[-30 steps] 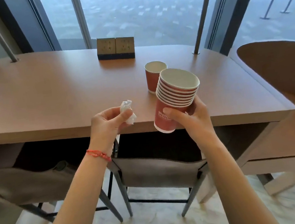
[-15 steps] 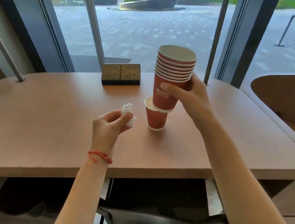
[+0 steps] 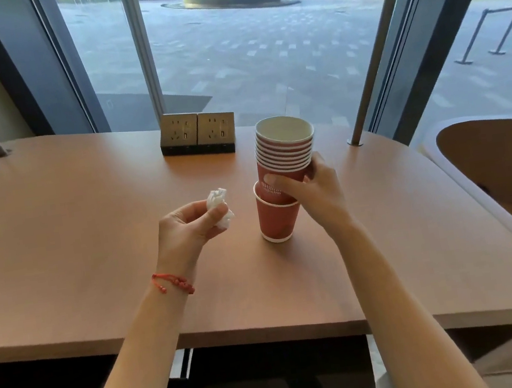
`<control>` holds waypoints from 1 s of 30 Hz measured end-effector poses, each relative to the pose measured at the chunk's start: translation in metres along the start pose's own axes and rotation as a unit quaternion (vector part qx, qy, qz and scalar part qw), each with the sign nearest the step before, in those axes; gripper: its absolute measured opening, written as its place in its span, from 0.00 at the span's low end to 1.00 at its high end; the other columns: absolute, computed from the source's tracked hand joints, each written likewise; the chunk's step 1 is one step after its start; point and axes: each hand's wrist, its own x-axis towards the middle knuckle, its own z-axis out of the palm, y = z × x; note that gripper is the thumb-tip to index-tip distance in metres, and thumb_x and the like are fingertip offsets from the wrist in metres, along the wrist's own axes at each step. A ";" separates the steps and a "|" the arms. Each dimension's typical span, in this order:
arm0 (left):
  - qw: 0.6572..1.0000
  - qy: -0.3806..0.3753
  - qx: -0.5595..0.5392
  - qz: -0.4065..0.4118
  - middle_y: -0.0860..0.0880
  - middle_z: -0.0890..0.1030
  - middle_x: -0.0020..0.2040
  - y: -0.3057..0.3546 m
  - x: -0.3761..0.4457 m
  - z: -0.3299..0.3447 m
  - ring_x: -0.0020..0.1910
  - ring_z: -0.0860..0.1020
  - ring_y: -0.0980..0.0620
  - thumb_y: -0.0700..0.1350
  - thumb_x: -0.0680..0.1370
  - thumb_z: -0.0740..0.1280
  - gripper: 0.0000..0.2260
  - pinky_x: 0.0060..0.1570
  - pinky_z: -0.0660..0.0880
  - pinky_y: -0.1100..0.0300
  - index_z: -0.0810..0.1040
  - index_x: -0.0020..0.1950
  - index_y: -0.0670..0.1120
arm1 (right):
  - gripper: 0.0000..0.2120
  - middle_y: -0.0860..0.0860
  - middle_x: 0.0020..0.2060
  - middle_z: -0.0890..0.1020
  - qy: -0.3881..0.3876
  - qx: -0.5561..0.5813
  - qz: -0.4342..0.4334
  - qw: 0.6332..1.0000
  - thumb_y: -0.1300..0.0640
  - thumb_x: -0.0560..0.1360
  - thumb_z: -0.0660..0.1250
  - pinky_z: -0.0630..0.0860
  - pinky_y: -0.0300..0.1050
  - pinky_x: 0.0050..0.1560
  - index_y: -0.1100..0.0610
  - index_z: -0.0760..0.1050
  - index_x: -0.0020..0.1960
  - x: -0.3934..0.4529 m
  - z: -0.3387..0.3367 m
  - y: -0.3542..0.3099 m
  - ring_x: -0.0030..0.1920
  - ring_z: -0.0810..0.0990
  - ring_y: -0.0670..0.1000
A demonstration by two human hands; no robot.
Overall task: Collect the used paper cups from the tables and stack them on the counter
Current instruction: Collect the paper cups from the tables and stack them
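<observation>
Right hand closed on nested cup stack, seating it into lone cup mid-worktop, probably light, crushable — gripping low sidewall; left hand pinching tissue wad.

matt wood table, paper cups

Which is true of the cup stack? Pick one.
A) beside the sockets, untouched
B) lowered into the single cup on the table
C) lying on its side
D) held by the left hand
B: the right hand holds the cup stack, its base inside the single cup on the table.
</observation>
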 end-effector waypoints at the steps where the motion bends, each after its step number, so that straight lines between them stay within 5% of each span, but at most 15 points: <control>1: 1.000 -0.005 0.001 -0.005 0.52 0.82 0.30 -0.002 0.001 0.001 0.32 0.80 0.57 0.41 0.66 0.73 0.05 0.35 0.78 0.65 0.82 0.40 0.42 | 0.20 0.43 0.46 0.81 -0.005 -0.001 0.009 1.000 0.54 0.62 0.79 0.77 0.36 0.43 0.46 0.72 0.48 -0.002 0.001 0.005 0.46 0.80 0.40; 9: 0.999 -0.032 -0.011 -0.030 0.50 0.83 0.31 -0.011 0.010 0.004 0.32 0.80 0.56 0.41 0.65 0.74 0.01 0.35 0.78 0.65 0.83 0.35 0.45 | 0.30 0.51 0.51 0.82 -0.030 0.007 0.041 0.999 0.57 0.62 0.79 0.76 0.31 0.43 0.58 0.73 0.61 -0.013 0.006 0.032 0.51 0.81 0.44; 16: 0.997 -0.056 -0.014 -0.043 0.51 0.83 0.31 -0.012 0.010 0.006 0.32 0.81 0.56 0.40 0.67 0.73 0.03 0.35 0.78 0.65 0.82 0.40 0.43 | 0.29 0.52 0.51 0.82 0.005 -0.023 0.039 0.999 0.58 0.61 0.80 0.78 0.45 0.51 0.58 0.73 0.59 -0.018 0.007 0.032 0.52 0.80 0.50; 23: 0.992 -0.118 -0.020 -0.048 0.50 0.84 0.33 0.000 0.000 0.023 0.33 0.81 0.55 0.45 0.62 0.74 0.05 0.35 0.79 0.65 0.84 0.36 0.46 | 0.23 0.40 0.44 0.82 0.064 0.006 0.024 0.998 0.63 0.64 0.77 0.75 0.28 0.42 0.47 0.73 0.53 -0.052 -0.020 0.004 0.47 0.80 0.36; 30: 0.971 -0.226 0.004 -0.075 0.50 0.84 0.34 -0.010 -0.025 0.064 0.35 0.81 0.55 0.51 0.58 0.76 0.12 0.37 0.78 0.65 0.84 0.38 0.47 | 0.30 0.43 0.49 0.81 0.160 0.012 0.042 0.986 0.54 0.62 0.75 0.75 0.27 0.44 0.56 0.71 0.62 -0.122 -0.070 -0.015 0.49 0.80 0.36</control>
